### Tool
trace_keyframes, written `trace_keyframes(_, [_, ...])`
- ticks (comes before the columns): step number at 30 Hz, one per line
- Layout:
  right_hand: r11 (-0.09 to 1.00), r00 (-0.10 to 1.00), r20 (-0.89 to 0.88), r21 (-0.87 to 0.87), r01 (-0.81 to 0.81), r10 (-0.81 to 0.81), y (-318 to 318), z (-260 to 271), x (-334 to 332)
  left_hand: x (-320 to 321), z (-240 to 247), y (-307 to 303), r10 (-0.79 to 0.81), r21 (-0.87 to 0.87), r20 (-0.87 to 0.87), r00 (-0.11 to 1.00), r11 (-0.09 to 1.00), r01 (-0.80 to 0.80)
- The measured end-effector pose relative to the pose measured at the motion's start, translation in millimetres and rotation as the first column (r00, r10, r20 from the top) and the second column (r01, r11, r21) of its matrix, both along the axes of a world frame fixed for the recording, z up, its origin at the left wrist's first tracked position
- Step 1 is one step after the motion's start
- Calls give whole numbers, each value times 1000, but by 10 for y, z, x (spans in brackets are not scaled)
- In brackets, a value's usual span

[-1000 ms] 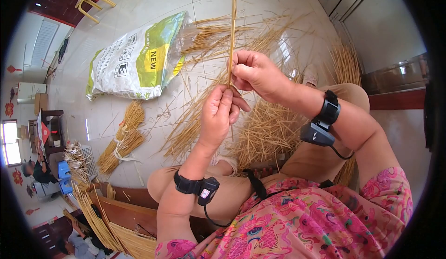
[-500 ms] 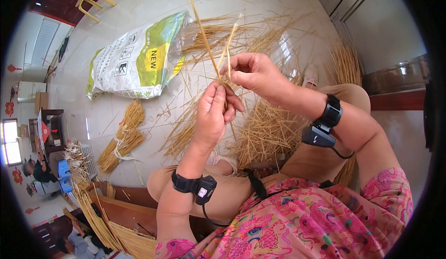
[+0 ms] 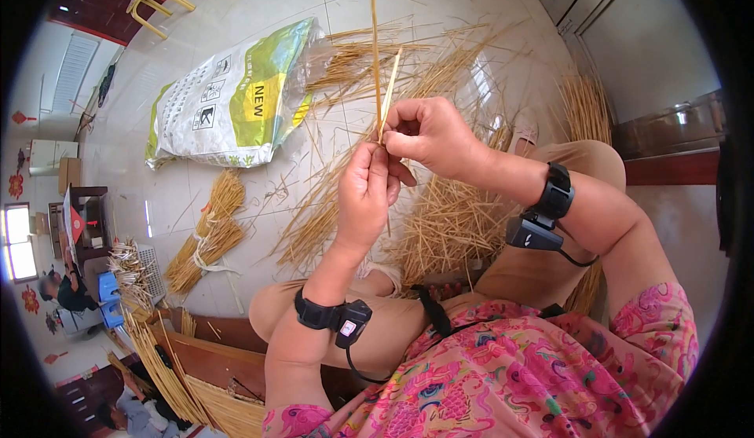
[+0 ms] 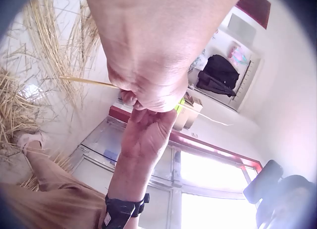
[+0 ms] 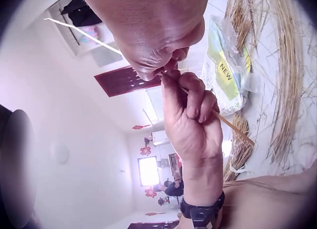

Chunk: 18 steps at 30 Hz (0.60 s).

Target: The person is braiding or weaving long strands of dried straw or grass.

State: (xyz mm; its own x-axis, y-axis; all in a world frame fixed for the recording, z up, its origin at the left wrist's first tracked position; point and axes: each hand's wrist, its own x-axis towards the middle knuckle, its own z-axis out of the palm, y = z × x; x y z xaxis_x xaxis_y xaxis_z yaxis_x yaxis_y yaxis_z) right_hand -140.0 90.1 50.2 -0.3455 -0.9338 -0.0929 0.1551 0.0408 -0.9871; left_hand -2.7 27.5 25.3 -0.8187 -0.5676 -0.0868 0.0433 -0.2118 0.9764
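In the head view a long straw stalk [image 3: 375,37] points up and away from both hands. My left hand [image 3: 364,190] pinches it between thumb and fingers, and its lower end [image 5: 237,130] sticks out past that hand in the right wrist view. Close against the left fingertips, my right hand [image 3: 430,135] pinches the straw with thumb and bent forefinger. A shorter pale strip [image 3: 391,80] rises beside the stalk from the right fingers. Where stalk and strip meet is hidden behind the fingertips.
A heap of cut straw [image 3: 448,222] lies between the feet, with loose stalks [image 3: 314,210] on the tiles. Left are a tied straw bundle [image 3: 208,230] and a white-green bag [image 3: 228,96]. Another straw bunch [image 3: 585,108] stands right. Two other people sit far left.
The long stalk leaned left half a second ago and is nearly upright again. A pale strip has come apart from it. The right hand has drawn back in against the left fingertips.
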Motion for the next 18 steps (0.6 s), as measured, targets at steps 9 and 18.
trace_keyframes(9, [998, 999, 3, -45, 39, -39, -16, -30, 43, 11, 30, -8, 31, -24, 16, 999, 999, -30])
trace_keyframes(18, [998, 999, -23, -53, 37, -38, -19, -91, 23, 9, 13, -2, 11, -47, 15, 1000, 999, -11])
